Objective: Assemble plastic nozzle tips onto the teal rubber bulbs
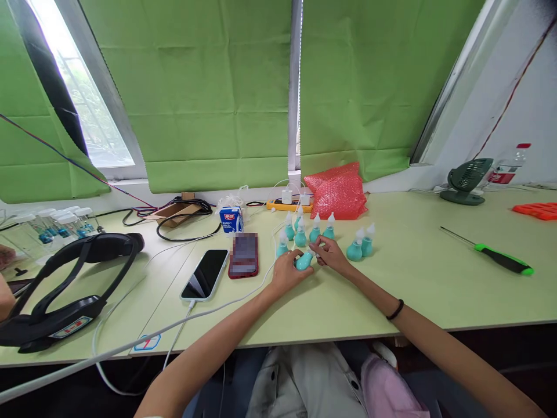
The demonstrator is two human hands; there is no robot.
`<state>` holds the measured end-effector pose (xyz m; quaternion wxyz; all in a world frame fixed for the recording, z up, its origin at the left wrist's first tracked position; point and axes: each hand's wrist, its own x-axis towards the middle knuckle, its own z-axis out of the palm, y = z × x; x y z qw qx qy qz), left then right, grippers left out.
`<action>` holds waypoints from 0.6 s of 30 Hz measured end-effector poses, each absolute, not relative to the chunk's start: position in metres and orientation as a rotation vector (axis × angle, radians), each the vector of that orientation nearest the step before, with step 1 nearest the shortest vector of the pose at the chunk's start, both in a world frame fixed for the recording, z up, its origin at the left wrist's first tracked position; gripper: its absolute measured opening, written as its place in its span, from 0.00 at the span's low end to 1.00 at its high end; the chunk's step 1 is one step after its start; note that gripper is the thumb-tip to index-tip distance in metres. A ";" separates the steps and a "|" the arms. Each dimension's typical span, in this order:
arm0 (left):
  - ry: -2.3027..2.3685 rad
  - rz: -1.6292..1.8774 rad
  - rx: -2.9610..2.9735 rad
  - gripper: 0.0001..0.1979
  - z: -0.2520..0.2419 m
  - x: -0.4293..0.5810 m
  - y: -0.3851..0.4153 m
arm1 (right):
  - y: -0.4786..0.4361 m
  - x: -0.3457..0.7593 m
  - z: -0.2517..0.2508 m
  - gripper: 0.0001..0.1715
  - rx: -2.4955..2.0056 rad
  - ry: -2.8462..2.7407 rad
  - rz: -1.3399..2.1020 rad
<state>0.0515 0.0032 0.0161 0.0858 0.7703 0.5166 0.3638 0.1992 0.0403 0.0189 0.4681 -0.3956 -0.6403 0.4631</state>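
My left hand (287, 271) is closed around a teal bulb nasal aspirator (304, 261), held tilted just above the table with its narrow end toward the right. The fingers of my right hand (329, 253) are pinched at that narrow end; the small part between them is too hidden to make out. Behind my hands several more teal bulbs with clear pointed tips stand upright, such as one bulb (300, 237) in the middle. Two others, a bulb (354, 250) and its neighbour (368, 245), stand close together to the right of my right hand.
Left of my hands lie a white-edged phone (205, 275) on a cable and a red-cased phone (243, 256). A blue carton (231, 219), power strip (278, 205) and red bubble-wrap bag (339, 194) are behind. A black headset (82, 302), screwdriver (500, 258) and fan (465, 181) flank them.
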 end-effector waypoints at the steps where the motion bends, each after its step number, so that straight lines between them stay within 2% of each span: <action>1: 1.539 1.089 2.296 0.14 0.016 0.051 0.003 | 0.041 0.199 0.019 0.20 -0.963 -1.579 1.146; 11: 1.521 1.112 2.329 0.14 0.018 0.054 -0.002 | 0.046 0.202 0.011 0.20 -0.932 -1.646 1.240; 15: 1.467 1.091 2.402 0.10 0.016 0.052 0.000 | 0.043 0.200 0.010 0.19 -0.942 -1.668 1.251; 18: 1.445 1.069 2.467 0.12 0.013 0.049 0.002 | 0.041 0.200 0.009 0.19 -0.971 -1.672 1.290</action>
